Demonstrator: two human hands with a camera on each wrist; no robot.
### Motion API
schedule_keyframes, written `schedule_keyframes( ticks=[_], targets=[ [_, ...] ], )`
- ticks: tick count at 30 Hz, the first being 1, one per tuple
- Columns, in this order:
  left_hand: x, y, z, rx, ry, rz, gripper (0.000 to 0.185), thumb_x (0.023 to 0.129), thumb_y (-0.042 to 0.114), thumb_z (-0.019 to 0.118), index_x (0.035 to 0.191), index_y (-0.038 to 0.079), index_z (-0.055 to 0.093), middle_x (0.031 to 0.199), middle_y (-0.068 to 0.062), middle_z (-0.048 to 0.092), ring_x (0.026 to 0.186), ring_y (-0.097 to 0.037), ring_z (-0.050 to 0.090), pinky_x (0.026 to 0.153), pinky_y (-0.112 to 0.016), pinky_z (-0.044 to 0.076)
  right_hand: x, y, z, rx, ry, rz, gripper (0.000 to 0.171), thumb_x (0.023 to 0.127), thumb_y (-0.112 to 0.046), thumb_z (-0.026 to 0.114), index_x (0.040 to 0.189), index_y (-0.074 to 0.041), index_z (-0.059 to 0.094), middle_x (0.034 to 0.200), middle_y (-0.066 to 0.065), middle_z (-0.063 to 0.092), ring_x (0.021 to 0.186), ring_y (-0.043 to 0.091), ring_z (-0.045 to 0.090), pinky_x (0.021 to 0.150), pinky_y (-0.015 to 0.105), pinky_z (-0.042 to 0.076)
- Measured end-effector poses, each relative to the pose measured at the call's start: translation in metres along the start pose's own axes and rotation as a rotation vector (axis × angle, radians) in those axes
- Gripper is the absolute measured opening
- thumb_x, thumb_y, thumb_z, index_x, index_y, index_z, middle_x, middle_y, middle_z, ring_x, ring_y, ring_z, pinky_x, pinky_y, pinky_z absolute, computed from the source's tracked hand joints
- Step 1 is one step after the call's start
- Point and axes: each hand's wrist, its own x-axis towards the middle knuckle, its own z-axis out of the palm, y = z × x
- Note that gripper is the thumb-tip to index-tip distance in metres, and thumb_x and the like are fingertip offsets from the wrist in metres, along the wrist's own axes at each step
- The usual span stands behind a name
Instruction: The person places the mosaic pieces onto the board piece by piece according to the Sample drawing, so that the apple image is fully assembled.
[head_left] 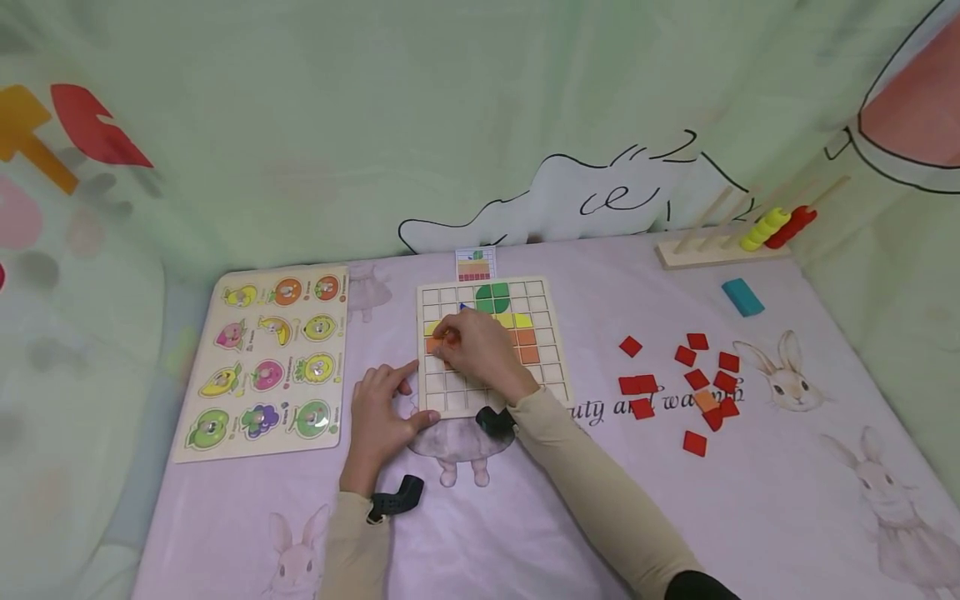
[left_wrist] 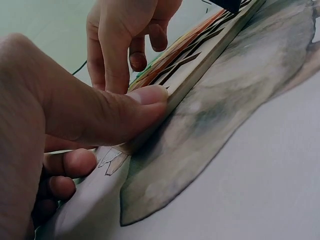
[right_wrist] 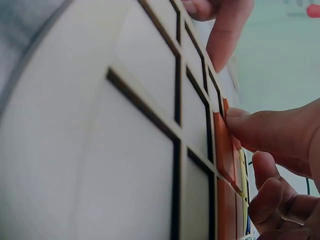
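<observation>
Centrally, grid board point(head_left: 491, 346) lies on the sheet; fruit puzzle point(head_left: 267, 358) left of it, loose red tiles point(head_left: 686, 379) right. Left hand point(head_left: 378, 417), fingers straight, braces the board's near-left corner. Right hand point(head_left: 480, 350) pinches an orange tile point(right_wrist: 223, 147) into a left-side cell. Risk: tile tilts and jams on the divider. Only the right wrist view shows the tile's edge.

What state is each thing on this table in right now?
Grid board: flat, partly filled with tiles.
Orange tile: being pressed into a cell.
Right hand: on the tile.
Left hand: bracing the board's edge.
Red tiles: loose, scattered.
Fruit puzzle: all pieces seated.
</observation>
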Motion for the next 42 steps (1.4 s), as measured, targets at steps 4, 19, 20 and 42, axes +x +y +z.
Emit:
schedule_keyframes(
  ticks=[4,19,20,42],
  targets=[
    [0.000,0.000,0.000,-0.004,-0.002,-0.009,0.075,0.065,0.029,0.095,0.132,0.005,0.073,0.086,-0.003,0.057,0.086,-0.019,0.044,0.081,-0.040,0.033,0.002,-0.001,0.002,-0.013,-0.005,0.012,0.014,0.093,-0.025,0.082,0.104,-0.018,0.083,0.087,-0.003,0.069,0.083,0.014,0.061,0.069,0.031,0.047],
    [0.000,0.002,0.001,0.005,-0.024,-0.019,0.076,0.067,0.032,0.095,0.134,0.005,0.072,0.086,-0.003,0.056,0.087,-0.020,0.044,0.083,-0.040,0.033,-0.033,0.012,-0.041,-0.013,0.063,0.021,0.024,0.090,-0.026,0.084,0.110,-0.013,0.082,0.095,0.004,0.073,0.086,0.021,0.064,0.074,0.036,0.051],
    [0.000,0.003,0.001,0.008,-0.025,-0.024,0.076,0.067,0.032,0.095,0.135,0.005,0.072,0.086,-0.003,0.056,0.087,-0.019,0.044,0.083,-0.040,0.033,-0.040,0.018,-0.048,-0.030,0.069,0.034,0.024,0.089,-0.027,0.085,0.109,-0.013,0.082,0.095,0.004,0.072,0.086,0.021,0.064,0.073,0.037,0.051],
    [-0.007,0.007,-0.001,0.011,0.004,-0.016,0.076,0.064,0.024,0.095,0.134,0.004,0.072,0.085,-0.004,0.056,0.086,-0.020,0.045,0.082,-0.040,0.032,-0.212,0.177,-0.179,-0.224,-0.027,0.661,0.052,0.086,-0.039,0.085,0.113,0.002,0.068,0.088,0.015,0.068,0.078,0.029,0.060,0.059,0.038,0.047]
  ],
)
